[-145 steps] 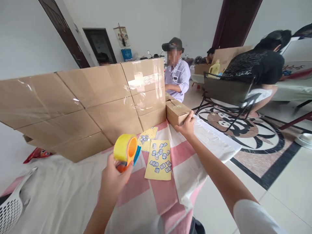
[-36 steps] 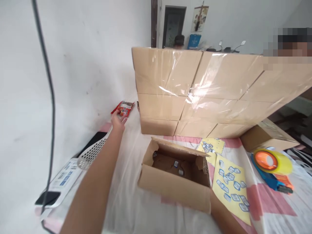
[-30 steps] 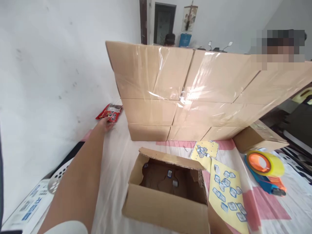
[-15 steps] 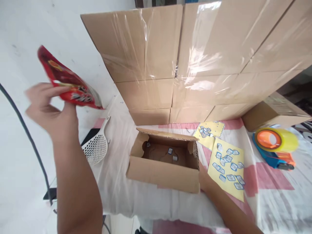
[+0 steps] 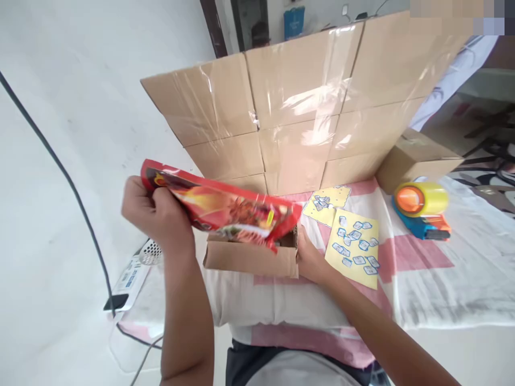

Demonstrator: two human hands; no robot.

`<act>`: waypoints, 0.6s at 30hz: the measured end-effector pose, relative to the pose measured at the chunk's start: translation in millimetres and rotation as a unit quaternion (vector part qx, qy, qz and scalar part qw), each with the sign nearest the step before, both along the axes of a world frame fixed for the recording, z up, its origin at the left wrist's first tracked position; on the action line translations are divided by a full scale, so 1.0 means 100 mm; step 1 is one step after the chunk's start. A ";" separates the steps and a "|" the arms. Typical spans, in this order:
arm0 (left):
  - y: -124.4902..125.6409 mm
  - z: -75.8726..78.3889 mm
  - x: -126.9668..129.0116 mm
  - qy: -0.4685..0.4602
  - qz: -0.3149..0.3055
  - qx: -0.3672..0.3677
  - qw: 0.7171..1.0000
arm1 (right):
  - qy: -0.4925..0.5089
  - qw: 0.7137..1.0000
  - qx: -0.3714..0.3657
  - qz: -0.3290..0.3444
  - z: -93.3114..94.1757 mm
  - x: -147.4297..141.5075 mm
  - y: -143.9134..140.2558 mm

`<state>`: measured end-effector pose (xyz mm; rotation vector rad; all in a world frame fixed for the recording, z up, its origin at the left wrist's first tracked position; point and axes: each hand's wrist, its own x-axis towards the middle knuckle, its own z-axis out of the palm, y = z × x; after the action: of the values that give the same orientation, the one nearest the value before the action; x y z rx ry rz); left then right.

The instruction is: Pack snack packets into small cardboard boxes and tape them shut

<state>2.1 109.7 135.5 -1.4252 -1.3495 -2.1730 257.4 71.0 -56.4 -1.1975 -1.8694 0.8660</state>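
Observation:
My left hand (image 5: 159, 214) is closed on one end of a red food packet (image 5: 217, 201) with a picture of food on it. The packet is held slantwise above an open cardboard box (image 5: 249, 260), covering most of its opening. At the box's right end, my right hand (image 5: 309, 257) grips the side wall; some of its fingers are hidden. Just right of that hand lies a yellow sheet (image 5: 346, 257) with several small blue-edged stickers, and a smaller yellow sheet (image 5: 338, 197) with a little pile of them lies behind.
A tall taped cardboard panel (image 5: 301, 134) stands behind the box. To the right are a tape dispenser (image 5: 422, 206) with yellow tape and a closed carton (image 5: 418, 158). A white perforated scoop (image 5: 151, 252) is at left, partly hidden by my arm, and a dark cable (image 5: 60, 161) hangs along the wall.
My left hand has brought the red packet rightward and down from beside the wall to over the box. My right hand stays at the box's right end. The camera view has shifted.

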 end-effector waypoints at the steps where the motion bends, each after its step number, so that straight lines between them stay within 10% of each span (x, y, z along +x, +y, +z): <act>1: 0.02 -0.09 0.05 -0.004 0.005 -0.020 1.000 | 0.004 1.000 -0.006 0.003 0.00 0.00 0.00; 5: 0.05 -0.58 0.16 0.036 -0.050 -0.202 0.977 | 0.029 1.000 -0.007 -0.003 0.01 0.01 0.00; 8: 0.01 -0.83 0.09 0.138 -0.130 -0.398 0.897 | 0.021 1.000 -0.011 -0.013 0.00 0.02 0.00; 10: -0.07 -0.85 0.02 0.227 -0.101 -0.440 0.863 | 0.018 1.000 -0.018 -0.016 -0.01 0.01 -0.01; 14: -0.31 -0.68 -0.03 0.332 -0.020 -0.320 0.887 | 0.021 1.000 -0.014 -0.015 -0.04 0.01 -0.02; 18: -0.50 -0.64 0.06 0.414 -0.179 -0.411 0.792 | 0.020 1.000 0.002 -0.013 -0.05 0.01 -0.03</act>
<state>7.6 60.1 71.4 -2.6571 -1.7466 -0.7013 257.9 68.4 -61.4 -1.1899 -1.8193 0.8654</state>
